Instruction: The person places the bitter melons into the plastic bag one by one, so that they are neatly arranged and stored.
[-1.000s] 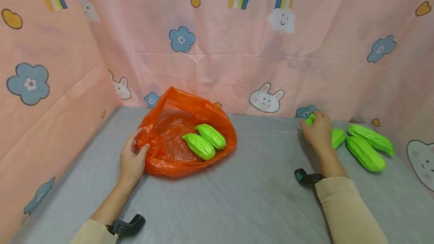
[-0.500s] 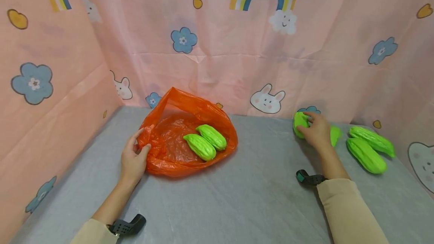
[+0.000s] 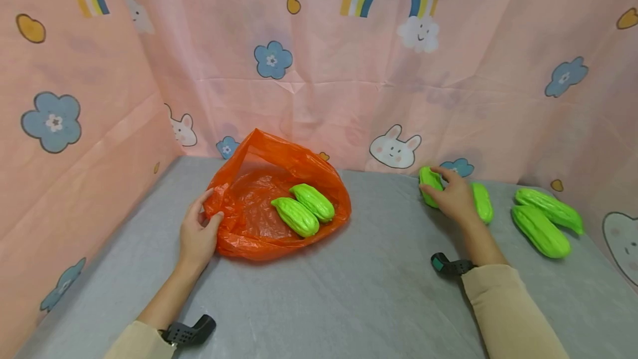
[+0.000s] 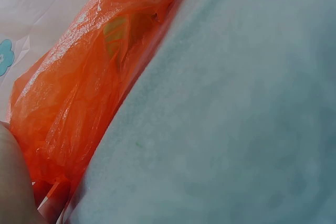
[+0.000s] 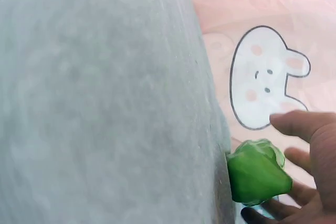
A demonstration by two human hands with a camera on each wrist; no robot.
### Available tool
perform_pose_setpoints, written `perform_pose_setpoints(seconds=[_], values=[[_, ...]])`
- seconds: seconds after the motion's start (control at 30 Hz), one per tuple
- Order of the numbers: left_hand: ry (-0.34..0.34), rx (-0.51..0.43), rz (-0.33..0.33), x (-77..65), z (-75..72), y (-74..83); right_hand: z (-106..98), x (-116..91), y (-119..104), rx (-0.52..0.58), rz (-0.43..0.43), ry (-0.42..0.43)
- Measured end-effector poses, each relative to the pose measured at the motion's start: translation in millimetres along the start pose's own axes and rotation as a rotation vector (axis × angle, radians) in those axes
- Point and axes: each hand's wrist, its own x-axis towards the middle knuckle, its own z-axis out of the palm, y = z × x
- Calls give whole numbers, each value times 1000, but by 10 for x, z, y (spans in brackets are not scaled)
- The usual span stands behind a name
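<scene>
My left hand point(image 3: 198, 232) holds the near-left rim of an orange plastic bag point(image 3: 239, 237), thumb in front. The bag's mouth gapes toward me. Two green, ridged bitter melons point(image 3: 296, 217) lie side by side inside. In the left wrist view, one shows dimly through the plastic point(image 4: 58, 114). At the back right, my right hand point(image 3: 452, 195) is at another bitter melon point(image 3: 431, 186). Its fingers are spread around that melon point(image 5: 258, 174) in the right wrist view, with a gap beside the thumb. A further bitter melon point(image 3: 482, 203) lies just right of this hand, partly hidden by it.
Two more bitter melons point(image 3: 541, 231) lie together at the right on the grey cloth point(image 3: 339, 303). A pink patterned curtain point(image 3: 329, 104) hangs behind the table and along both sides. A black camera is strapped on each wrist.
My right hand has moved left, and the bitter melon at its fingers has shifted left too. The melon beside that hand also sits further left. My left hand keeps its place on the bag.
</scene>
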Motion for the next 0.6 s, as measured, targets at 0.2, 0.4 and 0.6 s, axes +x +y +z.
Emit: perform_pose_setpoints(seconds=[0.2,0.4,0.6], values=[[-3,0,-8,7,3,1,33,-8,18,34,47,14],[-3,-7,-5,7,3,-6,82,-25,52,29,61,26],[-3,-8,1,5,3,-11,99,-40,61,54,79,34]])
